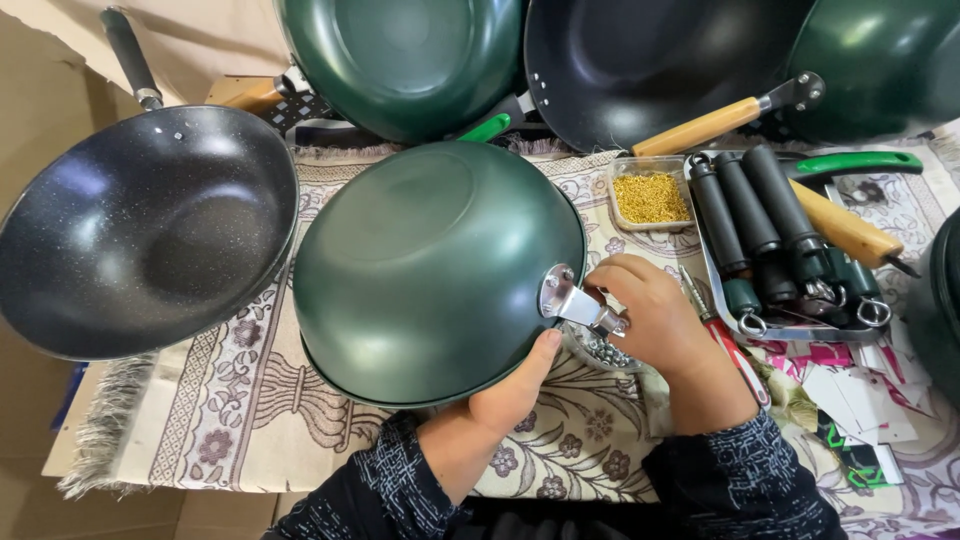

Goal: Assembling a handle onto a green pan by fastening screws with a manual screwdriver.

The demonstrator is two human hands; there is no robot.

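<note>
Left hand [510,392] bracing upturned green wok [430,270], right hand [648,318] pinching its metal handle bracket [575,303], tray of black handles [770,240] beyond right hand

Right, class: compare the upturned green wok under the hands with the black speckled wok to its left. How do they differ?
The upturned green wok lies bottom up, showing its smooth outside; the black speckled wok sits open side up, showing its inside. The black one has a dark handle fitted; the green one shows only a bare metal bracket, touched by the right hand, while the left hand steadies its rim. Both are round, similar in size, and rest on the patterned cloth.
</note>
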